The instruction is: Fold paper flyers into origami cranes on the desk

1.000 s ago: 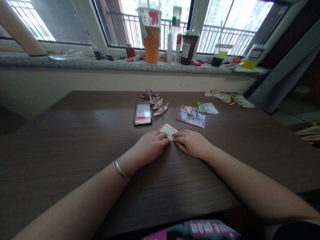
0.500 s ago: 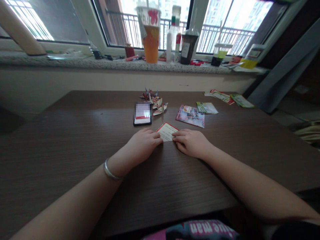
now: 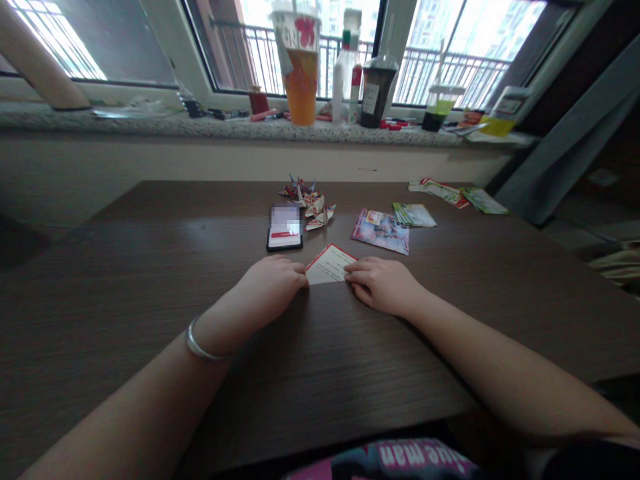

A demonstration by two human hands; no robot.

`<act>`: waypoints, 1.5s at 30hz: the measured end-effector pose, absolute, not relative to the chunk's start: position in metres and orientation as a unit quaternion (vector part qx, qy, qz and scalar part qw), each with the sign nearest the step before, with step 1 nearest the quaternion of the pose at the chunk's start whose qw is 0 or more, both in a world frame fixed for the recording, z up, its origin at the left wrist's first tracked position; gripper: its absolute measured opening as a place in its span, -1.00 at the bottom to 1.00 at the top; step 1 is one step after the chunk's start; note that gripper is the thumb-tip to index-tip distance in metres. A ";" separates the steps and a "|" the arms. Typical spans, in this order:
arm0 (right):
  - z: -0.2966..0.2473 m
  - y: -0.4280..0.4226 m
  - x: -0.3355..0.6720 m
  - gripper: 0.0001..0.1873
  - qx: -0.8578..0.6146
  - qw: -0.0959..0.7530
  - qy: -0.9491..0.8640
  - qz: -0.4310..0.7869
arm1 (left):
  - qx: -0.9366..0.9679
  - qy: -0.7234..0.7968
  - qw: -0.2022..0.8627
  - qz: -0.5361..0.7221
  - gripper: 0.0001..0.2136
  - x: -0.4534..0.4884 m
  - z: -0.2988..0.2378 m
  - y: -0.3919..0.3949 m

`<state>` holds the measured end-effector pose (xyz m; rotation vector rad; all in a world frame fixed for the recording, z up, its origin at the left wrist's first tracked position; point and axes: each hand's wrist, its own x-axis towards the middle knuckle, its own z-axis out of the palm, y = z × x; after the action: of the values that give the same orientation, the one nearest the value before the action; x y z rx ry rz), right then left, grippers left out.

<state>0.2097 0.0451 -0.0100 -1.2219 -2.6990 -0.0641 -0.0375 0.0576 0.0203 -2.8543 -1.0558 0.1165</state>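
Note:
A white sheet of paper (image 3: 328, 268) with red edges and printed lines lies folded into a triangle on the dark table, its point facing away from me. My left hand (image 3: 276, 283) is closed at its left corner, fingers pressed together on the paper. At the right side my right hand (image 3: 380, 283) pinches the sheet, with fingertips resting on its face. Just beyond the left hand lies a phone (image 3: 285, 233), its screen lit. Several small folded paper figures (image 3: 320, 217) stand beside the phone.
Right of centre lie a pink picture booklet (image 3: 383, 231) and a stack of green-white papers (image 3: 415, 215). More printed papers (image 3: 447, 193) sit at the far right edge. On the windowsill (image 3: 225, 130) stand a tall orange drink cup (image 3: 301, 87), bottles and a dark cup (image 3: 376, 93).
My left hand has slid left along the paper's lower edge, uncovering more of the triangle. The right hand has stayed in place.

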 end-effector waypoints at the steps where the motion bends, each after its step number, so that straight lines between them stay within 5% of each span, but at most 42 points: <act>1: -0.010 0.045 0.210 -0.69 -0.410 0.090 -0.907 -0.022 | -0.934 -0.353 0.045 0.042 -0.75 -0.038 0.021 0.057; 22: -0.012 0.046 0.215 -0.70 -0.403 0.102 -0.909 -0.025 | -0.867 -0.474 0.017 0.150 -0.74 -0.050 0.033 0.056; 33: -0.014 0.047 0.211 -0.74 -0.401 0.114 -0.909 -0.007 | -0.911 -0.389 0.056 -0.126 -0.79 -0.032 -0.005 0.055; 45: -0.022 0.054 0.205 -0.76 -0.428 0.167 -0.887 0.040 | -0.923 -0.370 0.068 -0.082 -0.89 -0.021 -0.017 0.054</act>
<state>0.2049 0.0537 -0.0222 -1.2175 -2.5249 0.1131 -0.0205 0.0544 -0.0168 -2.7799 -1.1143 -0.2462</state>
